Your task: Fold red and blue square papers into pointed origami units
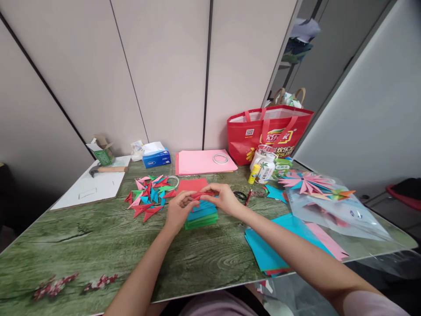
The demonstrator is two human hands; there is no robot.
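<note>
A small folded piece of red paper (201,195) is pinched between my two hands over the middle of the table. My left hand (180,210) grips its left end, and my right hand (225,199) has hold of the right end with thumb and fingers. Right below them lies a stack of blue and green paper squares (201,222), partly hidden by the hands. A red paper sheet (190,184) lies just behind the stack. To the left is a pile of folded paper pieces (149,195) in red, pink, blue and green.
Pink paper (200,162) with a ring on it, a tissue box (156,156) and a red bag (243,142) stand at the back. A glue stick (253,174) is near a white jar (266,169). Blue sheets (272,250) and a paper pinwheel shape (304,181) lie right; a hammer (110,169) lies left.
</note>
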